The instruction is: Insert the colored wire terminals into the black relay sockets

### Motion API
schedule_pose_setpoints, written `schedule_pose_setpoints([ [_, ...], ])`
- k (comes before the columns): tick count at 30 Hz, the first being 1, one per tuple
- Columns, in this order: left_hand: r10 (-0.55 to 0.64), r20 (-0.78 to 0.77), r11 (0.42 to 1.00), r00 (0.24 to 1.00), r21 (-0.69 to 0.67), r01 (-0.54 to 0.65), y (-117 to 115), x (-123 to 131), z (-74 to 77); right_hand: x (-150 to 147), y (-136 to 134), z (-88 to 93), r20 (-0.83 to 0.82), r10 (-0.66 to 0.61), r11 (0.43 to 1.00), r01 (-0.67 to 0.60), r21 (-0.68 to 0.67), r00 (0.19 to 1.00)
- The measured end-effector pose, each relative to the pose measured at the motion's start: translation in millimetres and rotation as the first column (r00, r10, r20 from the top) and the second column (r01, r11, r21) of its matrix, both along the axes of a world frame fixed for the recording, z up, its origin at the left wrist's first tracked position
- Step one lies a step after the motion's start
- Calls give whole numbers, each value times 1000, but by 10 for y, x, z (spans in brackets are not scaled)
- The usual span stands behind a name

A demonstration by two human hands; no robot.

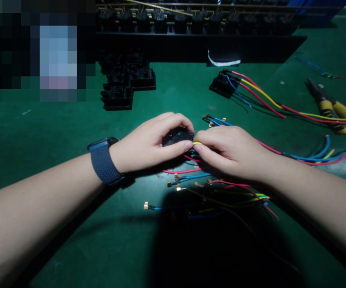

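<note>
My left hand (151,142), with a watch on its wrist, is closed around a black plastic socket (176,137). The fingers cover much of that piece. Right beside it, my right hand (228,150) pinches a yellow wire (197,143) between thumb and fingertip, its end up against the socket. Whether the wire is fixed in the socket cannot be made out. A red wire (191,158) runs out below the two hands. On the green table (79,244) under and around them lie loose red, blue and yellow-green wires with brass terminals (178,187).
Several black sockets (117,96) sit at the back left. Another socket (222,84) with wires attached lies behind my right hand. Yellow-handled pliers (329,108) rest at the right. Across the back stands a long black strip (185,46) with a row of sockets.
</note>
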State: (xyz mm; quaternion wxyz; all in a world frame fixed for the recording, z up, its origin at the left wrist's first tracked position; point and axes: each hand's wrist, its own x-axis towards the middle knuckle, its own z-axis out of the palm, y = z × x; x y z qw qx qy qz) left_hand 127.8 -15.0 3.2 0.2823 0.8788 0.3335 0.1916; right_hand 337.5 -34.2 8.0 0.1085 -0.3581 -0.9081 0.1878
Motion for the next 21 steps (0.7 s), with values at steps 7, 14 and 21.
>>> schedule_pose_setpoints([
  [7,-8,11,1000,1000,-2,8,3,3,-1,12,5,-12,-3,17,1000,-17,5,1000],
  [14,-5,-1,1000,1000,2,5,9,-4,-12,4,4,-8,0,7,1000,-7,-1,1000],
  [21,-12,10,1000,1000,13,12,7,3,-15,8,1,-9,-11,12,1000,-12,1,1000],
])
